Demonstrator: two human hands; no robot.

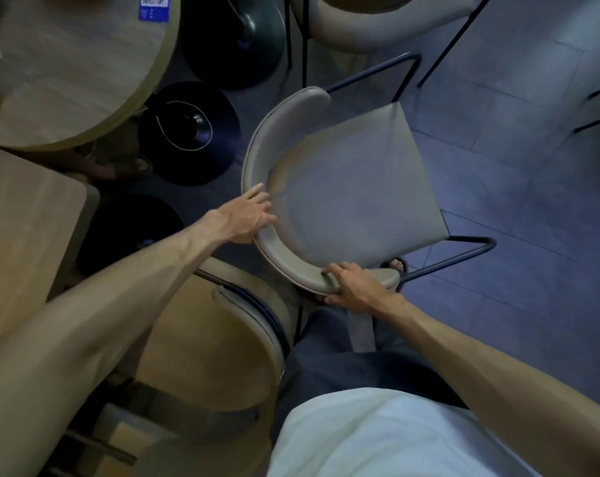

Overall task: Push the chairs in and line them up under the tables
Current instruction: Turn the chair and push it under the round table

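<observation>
A beige padded chair (353, 187) with a curved backrest and black metal legs stands on the floor in the middle of the view, its seat pointing to the upper right. My left hand (246, 215) grips the left part of the curved backrest. My right hand (355, 284) is closed over the backrest's near end. A round wooden table (68, 84) stands at the upper left and a rectangular wooden table (23, 215) at the left. A second beige chair (216, 342) stands close under my left arm.
Black round table bases (188, 132) sit on the floor between the tables and the chair. A third chair (367, 25) stands at the top. Grey tiled floor (532, 166) spreads to the right. Another person's sandalled foot (133, 166) shows under the round table.
</observation>
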